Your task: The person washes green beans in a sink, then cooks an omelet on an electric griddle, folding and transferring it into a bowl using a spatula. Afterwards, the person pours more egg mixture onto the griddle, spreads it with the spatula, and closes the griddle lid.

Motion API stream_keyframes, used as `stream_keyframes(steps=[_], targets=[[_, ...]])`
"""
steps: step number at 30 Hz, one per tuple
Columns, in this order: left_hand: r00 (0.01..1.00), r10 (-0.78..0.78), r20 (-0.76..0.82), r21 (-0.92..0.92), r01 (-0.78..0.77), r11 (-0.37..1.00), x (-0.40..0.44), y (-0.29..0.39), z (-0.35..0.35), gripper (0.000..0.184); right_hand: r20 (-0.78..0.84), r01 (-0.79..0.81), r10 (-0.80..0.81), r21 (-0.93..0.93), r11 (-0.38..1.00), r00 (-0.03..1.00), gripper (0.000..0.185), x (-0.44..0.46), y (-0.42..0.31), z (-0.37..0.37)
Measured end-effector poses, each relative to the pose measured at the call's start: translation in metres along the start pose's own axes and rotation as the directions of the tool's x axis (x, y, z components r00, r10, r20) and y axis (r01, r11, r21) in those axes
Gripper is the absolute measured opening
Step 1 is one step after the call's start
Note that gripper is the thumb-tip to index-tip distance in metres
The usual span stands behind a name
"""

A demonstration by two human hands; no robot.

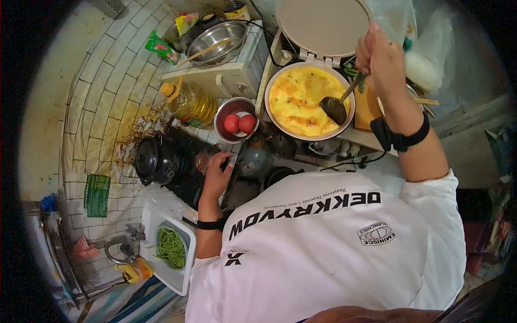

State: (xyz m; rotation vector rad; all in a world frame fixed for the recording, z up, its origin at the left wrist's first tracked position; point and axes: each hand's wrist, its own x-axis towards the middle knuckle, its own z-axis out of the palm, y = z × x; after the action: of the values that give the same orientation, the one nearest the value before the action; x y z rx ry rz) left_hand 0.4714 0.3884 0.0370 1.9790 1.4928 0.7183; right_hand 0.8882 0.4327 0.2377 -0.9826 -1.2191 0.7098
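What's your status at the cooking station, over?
Right hand: gripping ladle, its bowl on the omelette. Left hand: at the stove edge, no tool visible. Pan lid open, clear of the omelette.

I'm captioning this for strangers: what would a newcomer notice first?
Probably the bright yellow, egg-like layer filling the round pan, where the right hand holds a dark ladle. Next, two red, tomato-like balls in the metal bowl left of it, then green beans in the white basin, lower left.
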Motion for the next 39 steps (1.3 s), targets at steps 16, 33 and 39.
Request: stream_keyframes(steps=[16, 33, 39], targets=[[0.999, -0.051, 0.018, 0.045, 0.050, 0.998, -0.001, 0.004, -0.001, 0.032, 0.002, 0.109, -0.116, 0.325, 0.940, 0.993, 0.042, 0.023, 0.012, 0.007], [0.990, -0.139, -0.011, -0.093, 0.137, 0.986, -0.016, -0.016, 0.000, 0.033, 0.440, 0.162, -0.156, 0.023, 0.986, 0.884, 0.043, 0.077, 0.022, 0.061], [0.991, -0.121, -0.057, -0.103, 0.115, 0.988, -0.018, -0.024, 0.001, 0.033, 0.236, -0.150, 0.080, 0.294, 0.944, 0.968, 0.045, 0.060, 0.030, 0.035]])
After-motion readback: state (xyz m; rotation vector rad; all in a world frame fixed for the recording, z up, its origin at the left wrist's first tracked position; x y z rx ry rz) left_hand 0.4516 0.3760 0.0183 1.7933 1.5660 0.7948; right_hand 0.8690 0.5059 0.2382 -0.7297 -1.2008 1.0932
